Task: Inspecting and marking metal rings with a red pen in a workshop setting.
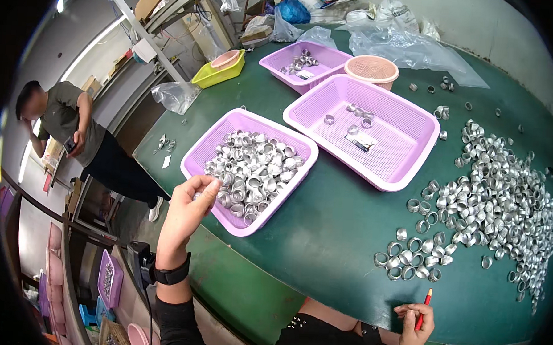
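Note:
My left hand (pixel 183 213) is at the near left rim of a lilac plastic basket (pixel 189 158). Its thumb and fingers are pinched together, with a bit of a silvery metal ring showing between them. Many shiny metal rings (pixel 252 171) fill that basket. At the table's front edge my right hand (pixel 417 323) is closed around a red pencil (pixel 427 300) whose pale tip points up. Beyond the pencil lies a small cluster of rings (pixel 413 258), joined to a large heap of rings (pixel 497 200) on the right.
A second lilac basket (pixel 388 168) holds a few rings and a small card. Behind it are another lilac basket (pixel 272 61), a peach round basket (pixel 372 69) and a yellow tray (pixel 222 74). Clear plastic sheeting (pixel 411 52) covers the green table's back. A person (pixel 75 120) stands at left.

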A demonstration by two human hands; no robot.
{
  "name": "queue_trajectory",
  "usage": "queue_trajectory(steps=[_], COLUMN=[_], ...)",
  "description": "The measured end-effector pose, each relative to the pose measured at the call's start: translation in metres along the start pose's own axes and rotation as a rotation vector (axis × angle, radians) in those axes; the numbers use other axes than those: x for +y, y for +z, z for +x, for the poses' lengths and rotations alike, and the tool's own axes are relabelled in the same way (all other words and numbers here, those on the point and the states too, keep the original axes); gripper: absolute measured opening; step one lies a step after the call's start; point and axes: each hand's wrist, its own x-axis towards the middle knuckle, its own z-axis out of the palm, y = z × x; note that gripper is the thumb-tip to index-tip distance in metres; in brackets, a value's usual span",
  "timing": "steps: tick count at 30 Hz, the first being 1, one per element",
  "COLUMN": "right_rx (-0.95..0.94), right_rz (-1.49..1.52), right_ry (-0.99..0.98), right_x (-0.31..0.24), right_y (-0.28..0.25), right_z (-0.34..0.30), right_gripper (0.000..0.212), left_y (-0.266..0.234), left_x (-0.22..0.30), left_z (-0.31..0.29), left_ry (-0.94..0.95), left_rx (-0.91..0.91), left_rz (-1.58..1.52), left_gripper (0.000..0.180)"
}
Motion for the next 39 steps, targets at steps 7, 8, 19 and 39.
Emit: queue_trajectory(steps=[7,8,19,39], right_rx=[-0.055,-0.072,-0.080,-0.306], right_rz=[0.070,0.070,0.009,-0.884], right_ry=[0.037,0.055,0.092,-0.494], right_x=[0.005,0.005,-0.015,-0.025], right_y=[-0.004,-0.002,-0.038,-0.006], right_z=[-0.001,-0.001,0.011,0.061], right_gripper=[0.008,0.010,0.012,0.032], left_y=[0.053,0.064,0.152,0.195], left_x=[0.013,0.022,0.064,-0.025], left_z=[-0.021,-0.017,0.002,-0.067], left_ry=[0.035,0.021,0.600,0.422], left_rx=[-0.829,-0.866,-0.742,-0.761], left_rz=[0.060,0.023,0.273,0.035], left_gripper=[0.011,0.012,0.033,0.029])
